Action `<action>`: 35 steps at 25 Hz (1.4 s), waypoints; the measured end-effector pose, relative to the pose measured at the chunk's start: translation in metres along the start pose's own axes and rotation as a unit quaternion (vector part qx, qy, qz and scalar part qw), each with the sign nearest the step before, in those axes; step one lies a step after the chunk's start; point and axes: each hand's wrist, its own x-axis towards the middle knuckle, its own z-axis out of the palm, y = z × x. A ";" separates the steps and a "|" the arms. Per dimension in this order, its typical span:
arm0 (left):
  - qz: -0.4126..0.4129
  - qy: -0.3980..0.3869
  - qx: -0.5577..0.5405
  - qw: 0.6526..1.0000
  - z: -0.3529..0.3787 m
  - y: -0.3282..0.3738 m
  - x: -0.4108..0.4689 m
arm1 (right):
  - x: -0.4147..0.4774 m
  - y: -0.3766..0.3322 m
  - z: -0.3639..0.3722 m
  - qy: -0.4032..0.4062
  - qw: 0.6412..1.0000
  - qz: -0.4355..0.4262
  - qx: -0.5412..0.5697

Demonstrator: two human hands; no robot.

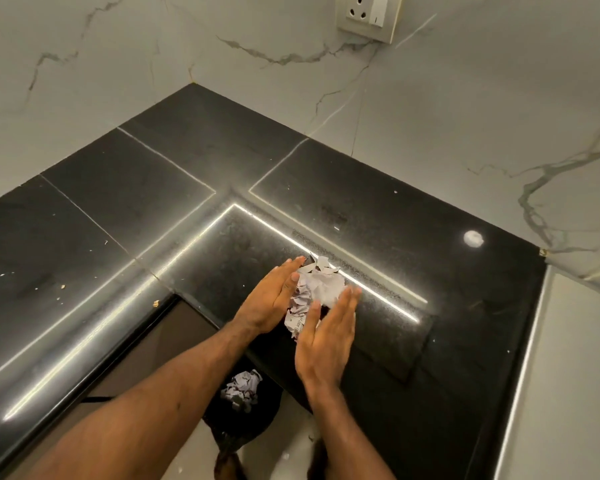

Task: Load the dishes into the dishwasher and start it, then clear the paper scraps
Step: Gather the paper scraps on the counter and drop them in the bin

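A heap of white torn paper scraps (314, 292) lies on the black stone counter (378, 237) near its front edge. My left hand (269, 299) presses against the heap's left side and my right hand (326, 336) against its right side, fingers straight, palms facing each other, with the scraps squeezed between them. Below the counter edge, on the floor, a black bin (243, 410) holds more crumpled paper scraps (241, 388). No dishes or dishwasher are in view.
Small crumbs (156, 303) and specks dot the left part of the counter. Marble walls enclose the corner behind, with a wall socket (369, 15) at the top. A white surface (575, 375) adjoins the counter on the right. My feet stand on the pale floor.
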 end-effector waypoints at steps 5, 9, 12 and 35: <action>-0.008 -0.054 0.077 0.996 -0.017 0.006 -0.008 | 0.021 0.002 -0.032 0.023 0.999 -0.034 0.034; -0.025 -0.101 0.123 0.987 -0.028 0.004 -0.019 | -0.006 0.020 -0.068 -0.051 0.999 0.008 -0.009; -0.010 -0.157 0.165 0.974 -0.032 0.008 -0.021 | -0.010 0.021 -0.066 -0.128 0.991 -0.014 -0.022; -0.081 -0.090 0.261 0.958 0.010 0.049 -0.001 | 0.075 -0.014 -0.037 -0.189 0.944 -0.117 -0.243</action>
